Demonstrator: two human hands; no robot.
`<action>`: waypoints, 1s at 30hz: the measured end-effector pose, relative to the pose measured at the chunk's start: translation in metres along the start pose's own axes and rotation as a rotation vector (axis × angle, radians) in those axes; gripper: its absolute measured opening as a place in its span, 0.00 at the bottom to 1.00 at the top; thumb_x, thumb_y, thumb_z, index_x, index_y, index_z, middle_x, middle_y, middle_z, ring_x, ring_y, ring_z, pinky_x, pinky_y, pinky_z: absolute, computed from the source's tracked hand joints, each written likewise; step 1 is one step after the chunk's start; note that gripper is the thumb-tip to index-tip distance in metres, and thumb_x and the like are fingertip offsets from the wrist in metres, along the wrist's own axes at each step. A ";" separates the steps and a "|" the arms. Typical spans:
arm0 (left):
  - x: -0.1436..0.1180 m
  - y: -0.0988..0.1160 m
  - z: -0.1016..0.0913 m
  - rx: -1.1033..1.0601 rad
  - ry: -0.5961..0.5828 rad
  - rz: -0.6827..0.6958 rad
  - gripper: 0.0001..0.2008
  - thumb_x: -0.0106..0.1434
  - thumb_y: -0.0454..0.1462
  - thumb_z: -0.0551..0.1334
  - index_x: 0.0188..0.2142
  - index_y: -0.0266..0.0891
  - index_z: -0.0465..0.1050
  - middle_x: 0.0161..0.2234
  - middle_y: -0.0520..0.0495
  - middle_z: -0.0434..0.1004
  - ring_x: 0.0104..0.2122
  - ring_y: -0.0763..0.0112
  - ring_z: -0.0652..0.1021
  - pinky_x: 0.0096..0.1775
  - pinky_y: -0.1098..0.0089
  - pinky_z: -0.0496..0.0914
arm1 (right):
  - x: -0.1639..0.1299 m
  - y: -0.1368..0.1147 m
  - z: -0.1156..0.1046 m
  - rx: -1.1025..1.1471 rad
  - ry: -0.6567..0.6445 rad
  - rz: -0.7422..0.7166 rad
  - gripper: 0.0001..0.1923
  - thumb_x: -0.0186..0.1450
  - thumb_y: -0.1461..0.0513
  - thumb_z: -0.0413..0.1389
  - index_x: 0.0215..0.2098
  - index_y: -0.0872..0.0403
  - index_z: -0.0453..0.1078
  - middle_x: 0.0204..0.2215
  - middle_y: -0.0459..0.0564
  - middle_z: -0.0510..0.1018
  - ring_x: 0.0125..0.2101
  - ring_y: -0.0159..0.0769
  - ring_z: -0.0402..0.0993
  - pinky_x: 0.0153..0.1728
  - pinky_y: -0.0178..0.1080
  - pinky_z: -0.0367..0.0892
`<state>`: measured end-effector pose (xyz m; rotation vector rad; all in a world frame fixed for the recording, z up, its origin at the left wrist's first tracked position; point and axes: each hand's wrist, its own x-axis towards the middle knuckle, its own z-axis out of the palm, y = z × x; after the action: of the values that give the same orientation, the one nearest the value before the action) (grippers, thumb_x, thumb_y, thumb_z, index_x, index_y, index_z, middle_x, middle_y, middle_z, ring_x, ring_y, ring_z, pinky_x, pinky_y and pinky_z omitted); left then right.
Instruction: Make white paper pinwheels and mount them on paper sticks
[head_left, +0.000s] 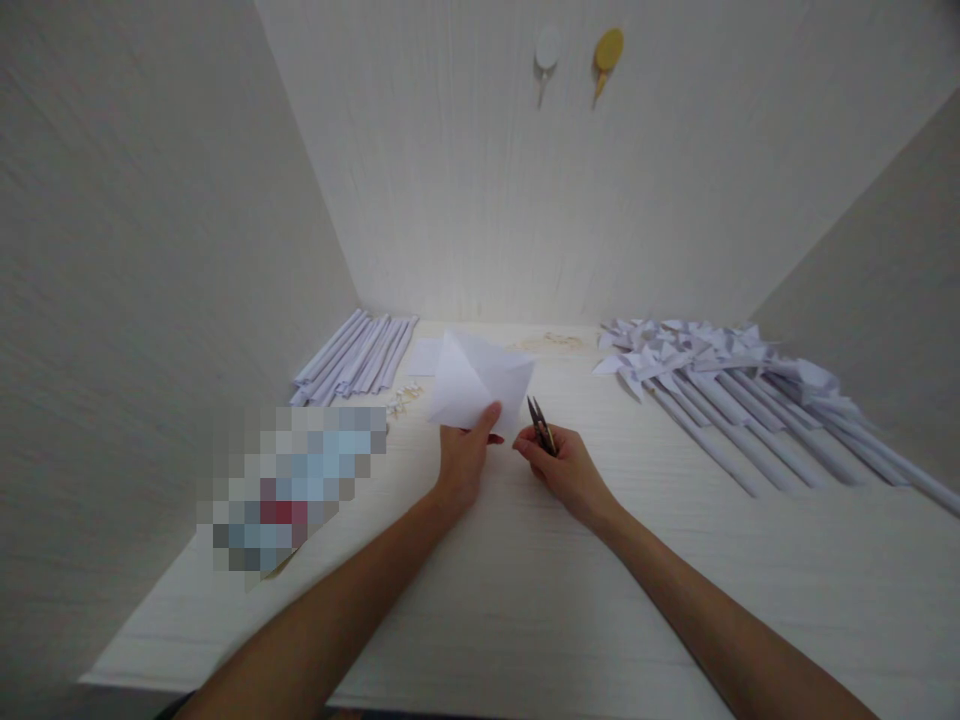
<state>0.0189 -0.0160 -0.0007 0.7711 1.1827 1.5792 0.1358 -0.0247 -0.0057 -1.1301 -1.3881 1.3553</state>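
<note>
My left hand grips a square sheet of white paper by its lower edge, thumb on top and fingers behind. Crease lines run across the sheet toward its middle. Just to the right, my right hand is closed around a pair of small dark thread snips, their pointed blades tilted up and slightly apart. The snips are clear of the paper. Behind the held sheet, another piece of white paper lies flat on the table.
Rolled white paper sticks lie at the back left, with small pale pieces nearby. Paper pinwheels on sticks are piled at the right. A blurred-out item lies at the left. Walls enclose the white table; two hooks hang behind.
</note>
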 end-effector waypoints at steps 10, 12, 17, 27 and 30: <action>-0.005 -0.001 0.002 0.015 -0.068 -0.035 0.20 0.44 0.41 0.65 0.38 0.36 0.70 0.35 0.44 0.75 0.28 0.73 0.73 0.21 0.77 0.66 | 0.001 0.000 0.001 0.068 0.118 -0.023 0.12 0.51 0.55 0.56 0.23 0.56 0.65 0.10 0.37 0.56 0.11 0.22 0.48 0.12 0.30 0.43; -0.005 -0.001 0.002 0.018 -0.075 -0.035 0.21 0.43 0.41 0.65 0.38 0.36 0.70 0.34 0.44 0.75 0.27 0.73 0.73 0.21 0.78 0.66 | 0.001 0.000 0.001 0.050 0.122 -0.026 0.12 0.51 0.54 0.56 0.21 0.56 0.64 0.10 0.37 0.55 0.11 0.22 0.48 0.12 0.30 0.43; -0.004 -0.003 0.001 0.022 -0.082 -0.024 0.21 0.44 0.41 0.65 0.38 0.35 0.70 0.32 0.45 0.75 0.25 0.74 0.73 0.21 0.77 0.65 | 0.001 0.000 0.002 -0.004 0.090 -0.006 0.13 0.49 0.54 0.57 0.20 0.55 0.63 0.10 0.37 0.56 0.11 0.22 0.48 0.12 0.31 0.42; -0.005 -0.002 0.001 -0.004 -0.063 -0.015 0.18 0.43 0.41 0.65 0.35 0.35 0.70 0.29 0.48 0.74 0.22 0.76 0.71 0.20 0.77 0.63 | 0.001 0.000 0.001 0.015 0.056 0.001 0.11 0.49 0.56 0.57 0.21 0.55 0.63 0.09 0.36 0.55 0.11 0.22 0.48 0.13 0.31 0.42; -0.004 -0.001 0.002 -0.044 -0.024 -0.025 0.16 0.43 0.40 0.65 0.32 0.36 0.69 0.26 0.51 0.73 0.20 0.78 0.70 0.19 0.77 0.63 | 0.001 0.001 0.000 0.008 0.044 -0.009 0.10 0.50 0.57 0.56 0.22 0.55 0.65 0.09 0.36 0.56 0.11 0.22 0.48 0.13 0.30 0.42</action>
<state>0.0219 -0.0189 -0.0006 0.7419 1.1327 1.5661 0.1355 -0.0239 -0.0070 -1.1402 -1.3532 1.3209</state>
